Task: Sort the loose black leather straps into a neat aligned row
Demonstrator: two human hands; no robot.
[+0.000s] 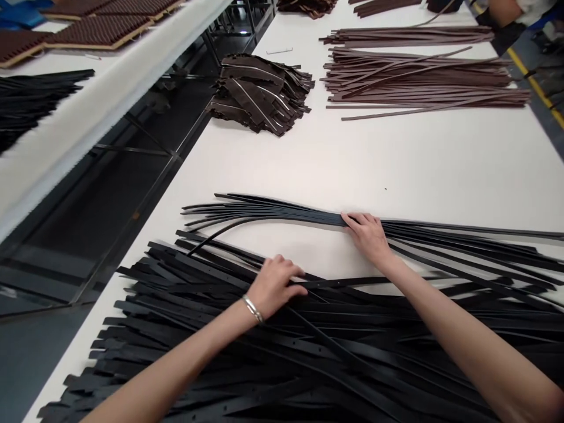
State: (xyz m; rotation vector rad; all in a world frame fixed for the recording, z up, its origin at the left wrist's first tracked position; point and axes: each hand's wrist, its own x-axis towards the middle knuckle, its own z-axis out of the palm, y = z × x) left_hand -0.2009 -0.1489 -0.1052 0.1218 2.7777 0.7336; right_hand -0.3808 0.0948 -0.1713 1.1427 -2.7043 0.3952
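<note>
My left hand (pixel 275 288) lies curled over a black leather strap at the far edge of a large loose pile of black leather straps (pixel 282 346), many punched with holes. A silver bangle (pixel 252 309) circles that wrist. My right hand (pixel 365 235) presses down on a fanned bundle of long black straps (pixel 282 210) lying across the white table (pixel 440 167). The bundle's ends spread left and right of that hand. The lower part of the pile runs out of view.
A heap of cut dark brown leather pieces (pixel 259 94) and long brown strips (pixel 418 82) lie farther along this table. A dark gap separates it from a parallel white table (pixel 88 100) holding black straps (pixel 30 100). A co-worker's arm (pixel 502 9) shows at top right.
</note>
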